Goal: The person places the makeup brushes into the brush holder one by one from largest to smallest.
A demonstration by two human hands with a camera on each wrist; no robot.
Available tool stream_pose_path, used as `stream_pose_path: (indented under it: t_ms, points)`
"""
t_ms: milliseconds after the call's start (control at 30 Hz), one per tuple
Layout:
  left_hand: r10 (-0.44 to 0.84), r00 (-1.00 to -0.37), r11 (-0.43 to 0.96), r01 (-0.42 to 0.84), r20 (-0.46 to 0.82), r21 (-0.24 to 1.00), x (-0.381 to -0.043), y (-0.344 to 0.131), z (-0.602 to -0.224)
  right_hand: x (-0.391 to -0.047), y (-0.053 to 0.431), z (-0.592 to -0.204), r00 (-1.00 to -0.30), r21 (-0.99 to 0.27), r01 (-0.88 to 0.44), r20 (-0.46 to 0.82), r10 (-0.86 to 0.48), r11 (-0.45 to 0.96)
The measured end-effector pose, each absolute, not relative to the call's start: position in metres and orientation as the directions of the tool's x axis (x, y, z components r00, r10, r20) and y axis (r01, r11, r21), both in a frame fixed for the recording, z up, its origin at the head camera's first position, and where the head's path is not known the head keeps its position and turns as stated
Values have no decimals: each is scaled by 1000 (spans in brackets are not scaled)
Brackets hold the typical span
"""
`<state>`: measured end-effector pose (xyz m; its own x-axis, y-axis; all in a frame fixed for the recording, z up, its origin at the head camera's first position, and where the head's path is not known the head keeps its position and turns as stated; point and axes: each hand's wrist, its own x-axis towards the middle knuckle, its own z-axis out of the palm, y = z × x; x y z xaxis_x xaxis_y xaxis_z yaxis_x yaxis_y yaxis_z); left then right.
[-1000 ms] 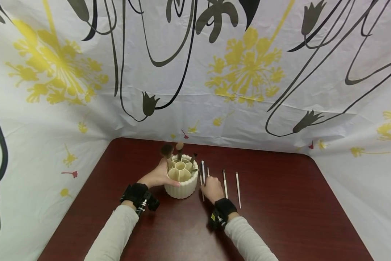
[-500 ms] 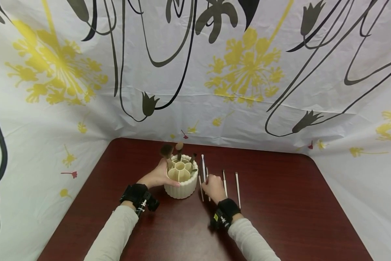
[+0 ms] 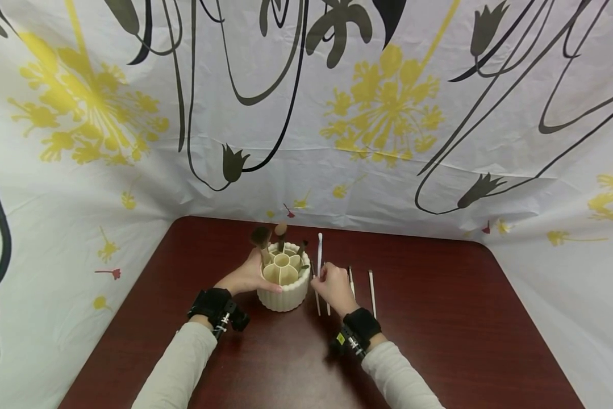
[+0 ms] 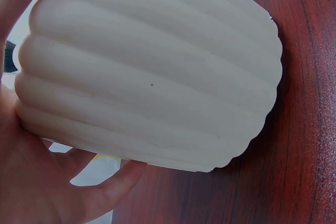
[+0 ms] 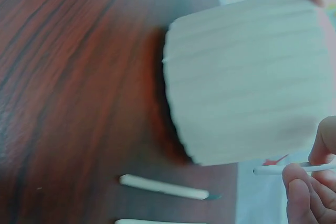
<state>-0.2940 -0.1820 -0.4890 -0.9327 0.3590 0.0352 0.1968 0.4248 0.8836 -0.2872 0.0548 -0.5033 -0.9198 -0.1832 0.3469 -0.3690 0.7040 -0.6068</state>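
My left hand [image 3: 247,276] grips the left side of a cream, ribbed brush holder [image 3: 283,298], thumb across its near side; in the left wrist view the fluted wall [image 4: 152,77] fills most of the picture. Several makeup brushes stand in its compartments, among them a large dark brush [image 3: 261,237] and a tan-headed one [image 3: 280,229]. Just to the right, my right hand [image 3: 335,288] pinches a thin white makeup brush [image 3: 320,250] between thumb and fingers, its head pointing away from me. The right wrist view shows its handle end [image 5: 265,171] sticking out past the fingertips.
Two slim brushes lie between the holder and my right hand, one of them a white-handled brush [image 3: 317,300]. Farther right lie another brush [image 3: 351,278] and a white brush [image 3: 372,289]. The dark red table [image 3: 454,318] meets a patterned white curtain [image 3: 286,187] behind.
My right hand has picked a white brush up from among those on the table; its head has risen and moved away from me. The left hand and the holder stay put.
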Motion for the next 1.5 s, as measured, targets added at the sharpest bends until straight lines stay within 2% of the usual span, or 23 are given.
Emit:
stream_pose_path:
  t_ms: [300, 933, 1367, 1500]
  points:
    - [358, -933, 438, 199, 32, 877, -293, -182, -487, -285, 53, -473, -868, -641, -469, 461, -183, 608]
    - [366, -930, 410, 198, 38, 890, -294, -182, -488, -287, 49, -454, -846, -704, -518, 505, -170, 486]
    - [363, -931, 401, 188, 32, 897, -291, -180, -485, -285, 45, -462, -854, -689, -509, 478, -204, 516]
    - [379, -924, 385, 200, 43, 901, -284, -178, -470, -286, 44, -465, -847, -672, -520, 483, -220, 528]
